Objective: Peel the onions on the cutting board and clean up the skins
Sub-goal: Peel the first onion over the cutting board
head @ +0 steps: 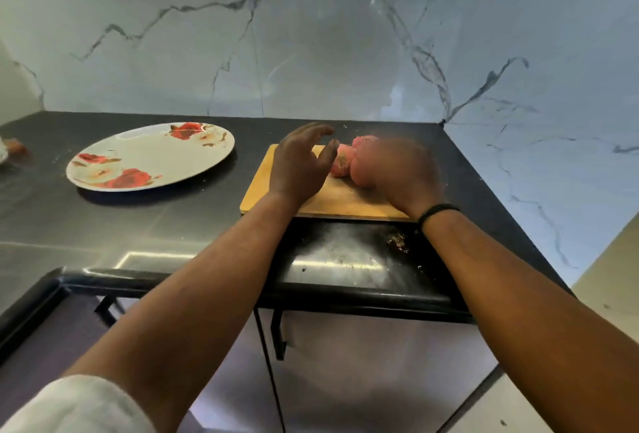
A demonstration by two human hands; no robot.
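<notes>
A wooden cutting board (332,199) lies on the black counter. Pink-red onions sit at its far end: a small one (340,164), one behind it (363,140) and a larger one (361,170). My left hand (301,164) hovers over the board's left half with fingers spread and loosely bent, holding nothing, its fingertips close to the small onion. My right hand (401,177), blurred by motion, wraps over the larger onion from the right. A black band circles that wrist.
A white oval plate (148,156) with red flowers lies left of the board. Skin crumbs (397,242) lie on the black counter (173,225) in front of the board. A marble wall stands behind and to the right; the counter edge runs near me.
</notes>
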